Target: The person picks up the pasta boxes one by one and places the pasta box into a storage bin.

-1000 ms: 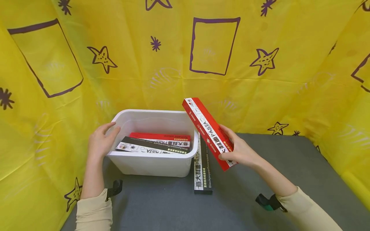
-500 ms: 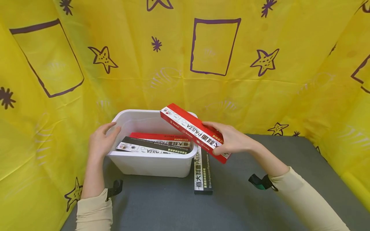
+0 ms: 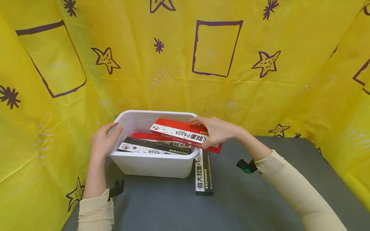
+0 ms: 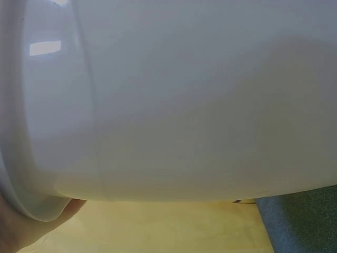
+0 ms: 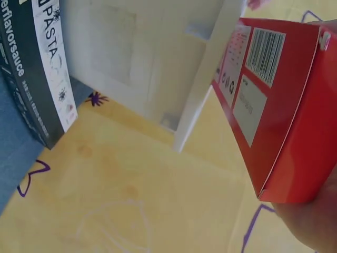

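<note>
In the head view, my right hand (image 3: 218,130) grips the near end of a red pasta box (image 3: 179,133), thumb in front and fingers behind. The box slants over the right rim of a white plastic bin (image 3: 153,165), its far end lower inside the opening; its barcoded side shows in the right wrist view. My left hand (image 3: 105,139) holds the bin's left rim; the left wrist view is mostly filled by the bin's outer wall (image 4: 174,105). Inside the bin lie a black pasta box (image 3: 156,146) and, behind it, another red pasta box (image 3: 138,136), partly covered.
Against the bin's right side, a second black pasta box (image 3: 204,176) lies on the dark grey table (image 3: 162,205), its far part hidden under the held box. A yellow patterned cloth (image 3: 138,64) hangs close behind and at both sides.
My right hand has carried the red pasta box leftward and lowered its far end from above the bin's right rim into the opening. The left hand keeps its place at the rim.
</note>
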Available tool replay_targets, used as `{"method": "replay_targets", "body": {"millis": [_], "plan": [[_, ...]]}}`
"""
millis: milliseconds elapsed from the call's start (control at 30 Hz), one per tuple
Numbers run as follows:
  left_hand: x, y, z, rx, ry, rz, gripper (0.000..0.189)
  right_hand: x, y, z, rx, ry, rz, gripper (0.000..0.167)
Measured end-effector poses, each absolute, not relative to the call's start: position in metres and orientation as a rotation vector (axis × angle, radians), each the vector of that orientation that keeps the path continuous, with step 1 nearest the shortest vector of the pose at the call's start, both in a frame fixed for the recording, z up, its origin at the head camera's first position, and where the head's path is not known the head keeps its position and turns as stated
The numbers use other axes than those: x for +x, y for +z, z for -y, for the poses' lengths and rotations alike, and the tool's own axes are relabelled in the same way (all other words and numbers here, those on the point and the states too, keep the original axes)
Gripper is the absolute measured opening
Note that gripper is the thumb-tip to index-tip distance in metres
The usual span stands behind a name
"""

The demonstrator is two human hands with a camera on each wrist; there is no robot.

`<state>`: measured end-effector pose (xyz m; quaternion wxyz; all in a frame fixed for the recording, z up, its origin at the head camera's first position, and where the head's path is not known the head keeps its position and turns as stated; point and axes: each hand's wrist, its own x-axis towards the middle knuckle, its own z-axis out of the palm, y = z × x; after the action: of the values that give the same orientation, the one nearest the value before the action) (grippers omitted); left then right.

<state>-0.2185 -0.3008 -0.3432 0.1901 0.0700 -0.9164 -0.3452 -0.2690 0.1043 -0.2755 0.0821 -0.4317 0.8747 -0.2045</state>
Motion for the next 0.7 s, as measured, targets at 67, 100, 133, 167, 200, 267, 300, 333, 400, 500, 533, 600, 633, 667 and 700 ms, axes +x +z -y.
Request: {"method": "replay_targets", "body": {"millis": [67, 100, 133, 167, 200, 267, 300, 333, 400, 500, 533, 600, 633, 667, 700], "plan": [[-0.218, -0.342, 0.3, 0.199, -0.98, 2.575, 0.058, -0.272, -0.276, -0.099, -1.313, -0.592, -2.613, 0.085], [-0.217, -0.342, 0.3, 0.198, -0.985, 2.574, 0.058, -0.274, -0.276, -0.097, -1.322, -0.587, -2.612, 0.085], [-0.217, -0.341, 0.299, 0.193, -0.987, 2.572, 0.058, -0.276, -0.277, -0.094, -1.333, -0.583, -2.612, 0.085], [-0.217, -0.341, 0.299, 0.192, -0.987, 2.573, 0.057, -0.277, -0.278, -0.092, -1.341, -0.58, -2.612, 0.085], [-0.217, -0.341, 0.299, 0.193, -0.992, 2.572, 0.057, -0.279, -0.278, -0.09, -1.342, -0.58, -2.609, 0.084], [-0.217, -0.342, 0.299, 0.192, -0.989, 2.572, 0.056, -0.283, -0.278, -0.085, -1.353, -0.563, -2.59, 0.083], [-0.217, -0.343, 0.299, 0.192, -0.986, 2.573, 0.056, -0.285, -0.278, -0.083, -1.357, -0.551, -2.575, 0.082], [-0.218, -0.343, 0.299, 0.193, -0.985, 2.572, 0.056, -0.286, -0.278, -0.08, -1.364, -0.533, -2.565, 0.082], [-0.219, -0.344, 0.299, 0.2, -0.986, 2.572, 0.056, -0.29, -0.277, -0.075, -1.378, -0.5, -2.549, 0.08], [-0.219, -0.344, 0.3, 0.204, -0.987, 2.568, 0.057, -0.296, -0.277, -0.066, -1.417, -0.451, -2.534, 0.076], [-0.219, -0.344, 0.3, 0.206, -0.99, 2.565, 0.057, -0.298, -0.278, -0.064, -1.431, -0.437, -2.532, 0.075], [-0.218, -0.344, 0.3, 0.207, -0.987, 2.565, 0.057, -0.302, -0.279, -0.058, -1.457, -0.413, -2.525, 0.071], [-0.218, -0.344, 0.3, 0.209, -0.985, 2.567, 0.057, -0.304, -0.281, -0.056, -1.471, -0.405, -2.527, 0.069], [-0.218, -0.344, 0.3, 0.21, -0.986, 2.568, 0.058, -0.306, -0.282, -0.054, -1.487, -0.401, -2.533, 0.066], [-0.217, -0.344, 0.3, 0.211, -0.985, 2.568, 0.058, -0.308, -0.284, -0.052, -1.502, -0.401, -2.543, 0.063]]}}
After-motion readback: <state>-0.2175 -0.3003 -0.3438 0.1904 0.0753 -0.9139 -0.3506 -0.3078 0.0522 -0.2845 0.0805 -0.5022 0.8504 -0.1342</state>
